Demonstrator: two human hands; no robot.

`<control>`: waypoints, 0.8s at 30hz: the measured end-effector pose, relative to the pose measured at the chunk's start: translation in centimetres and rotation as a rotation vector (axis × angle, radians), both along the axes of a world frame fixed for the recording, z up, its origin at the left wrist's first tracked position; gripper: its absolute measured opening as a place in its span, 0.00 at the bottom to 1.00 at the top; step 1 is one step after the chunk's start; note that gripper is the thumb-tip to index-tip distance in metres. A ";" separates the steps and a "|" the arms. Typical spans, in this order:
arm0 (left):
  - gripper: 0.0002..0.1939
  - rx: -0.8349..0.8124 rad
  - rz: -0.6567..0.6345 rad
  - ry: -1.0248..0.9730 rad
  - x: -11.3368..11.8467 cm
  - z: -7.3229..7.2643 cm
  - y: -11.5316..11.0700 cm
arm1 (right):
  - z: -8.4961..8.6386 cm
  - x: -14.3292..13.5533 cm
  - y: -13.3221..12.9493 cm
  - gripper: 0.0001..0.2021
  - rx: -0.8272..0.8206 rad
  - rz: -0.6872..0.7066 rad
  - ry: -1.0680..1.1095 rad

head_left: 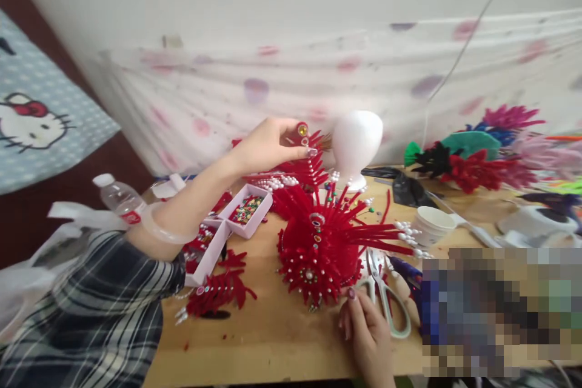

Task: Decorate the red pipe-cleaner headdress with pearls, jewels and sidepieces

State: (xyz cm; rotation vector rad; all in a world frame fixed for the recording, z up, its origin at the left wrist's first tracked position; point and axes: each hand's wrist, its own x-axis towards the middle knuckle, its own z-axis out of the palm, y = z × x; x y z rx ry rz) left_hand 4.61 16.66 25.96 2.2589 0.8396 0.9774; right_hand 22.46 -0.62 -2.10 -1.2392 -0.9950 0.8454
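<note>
My left hand [277, 142] is raised above the table and pinches a red chenille leaf-shaped ornament [316, 177] by its upper end, which bears a yellow gem and smaller stones. A line of pearls runs down it. Below stands a red headdress [302, 227] with fanned chenille stems, pearl tips, colored gems and a pearl-centred flower at the front. Beside its lower right edge is my right hand [366, 327], fingers curled in; what they hold, if anything, is hidden. Scissors [386, 297] lie right by that hand.
A white foam head [357, 142] stands behind the headdress. Left are a pink bead box [251, 229], another red ornament [218, 291] and a plastic bottle [120, 197]. Right are a paper cup [431, 227], a blue-handled tool [404, 270] and colorful chenille flowers [477, 167]. A pixelated patch covers the lower right.
</note>
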 end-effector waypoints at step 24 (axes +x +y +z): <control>0.08 -0.278 -0.060 0.336 4.5 -3.0 1.9 | -0.1 0.5 -1.1 0.21 -0.064 0.212 0.157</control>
